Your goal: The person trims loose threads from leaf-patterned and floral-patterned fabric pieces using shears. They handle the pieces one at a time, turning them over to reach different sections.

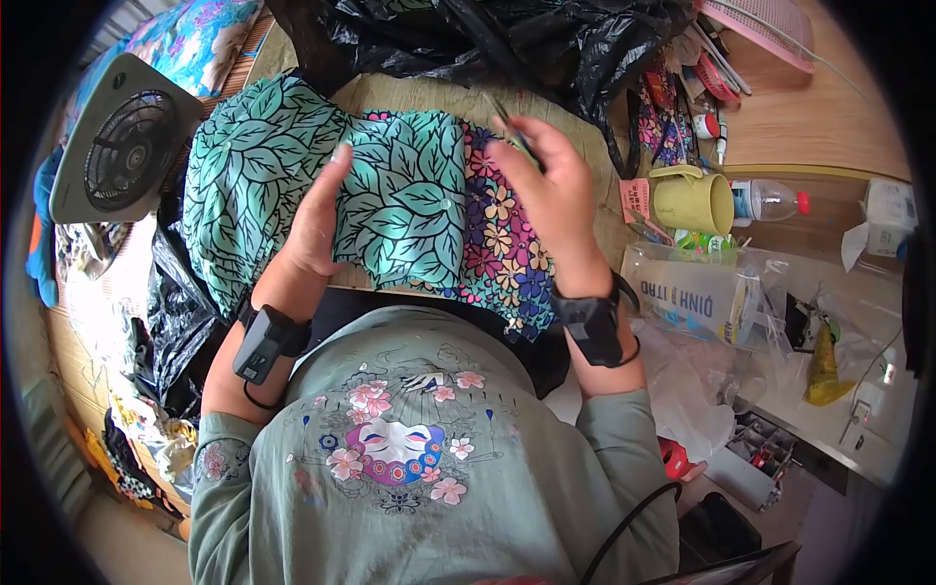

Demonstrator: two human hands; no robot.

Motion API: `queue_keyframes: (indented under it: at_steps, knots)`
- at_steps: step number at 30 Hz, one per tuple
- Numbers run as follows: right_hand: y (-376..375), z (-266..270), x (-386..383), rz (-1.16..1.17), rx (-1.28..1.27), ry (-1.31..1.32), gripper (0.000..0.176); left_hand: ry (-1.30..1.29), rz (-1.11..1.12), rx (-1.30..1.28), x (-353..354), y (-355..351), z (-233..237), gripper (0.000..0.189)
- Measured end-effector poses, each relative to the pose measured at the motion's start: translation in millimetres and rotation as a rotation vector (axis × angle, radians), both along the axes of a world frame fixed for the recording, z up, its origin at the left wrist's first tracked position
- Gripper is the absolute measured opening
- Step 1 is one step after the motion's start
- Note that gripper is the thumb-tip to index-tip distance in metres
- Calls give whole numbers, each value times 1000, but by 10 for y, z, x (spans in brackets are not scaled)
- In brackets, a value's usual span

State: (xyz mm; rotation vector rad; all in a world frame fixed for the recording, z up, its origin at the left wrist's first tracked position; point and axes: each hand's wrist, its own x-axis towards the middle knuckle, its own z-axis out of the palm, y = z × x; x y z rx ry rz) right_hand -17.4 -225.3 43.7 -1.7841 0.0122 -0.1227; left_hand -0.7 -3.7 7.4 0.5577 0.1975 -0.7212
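Green leaf-print fabric (400, 195) lies in front of me, with a folded piece in the middle and a larger bunched heap (258, 146) on the left. Flower-print fabric (497, 234) in purple, pink and orange shows along its right side. My left hand (317, 219) is edge-on over the leaf print, its visible digit stretched out and nothing seen in its grip. Above the flower print, my right hand (556, 190) is closed around slim thread snips (524, 144), their tip pointing up and away. Part of the snips is hidden by the fingers.
A black plastic bag (468, 44) covers the table's far side. A grey fan (127, 146) stands at left. To the right are a yellow mug (692, 203), a plastic bottle (770, 202), a clear bag (692, 292) and a pink basket (770, 29).
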Motion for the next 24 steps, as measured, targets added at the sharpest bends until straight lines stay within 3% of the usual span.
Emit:
queue_keyframes:
  at_steps: [2,6,9,13,24]
  knots:
    - [-204,-47,-146,-27,-90,7,36,-77,-27,224,5,33,-106,35]
    - [-483,-226,-417,-8,-237,-88,39,-40,-77,215,17,47,-75,29]
    - [-530,-192,-608,48,-537,16,38,2,-70,192,15,39,-42,29]
    - [-519,-266,-668,70,-657,67,37,32,-62,161,16,37,-39,29]
    - [-447,-289,-647,52,-717,35,36,45,-53,138,13,33,-85,33]
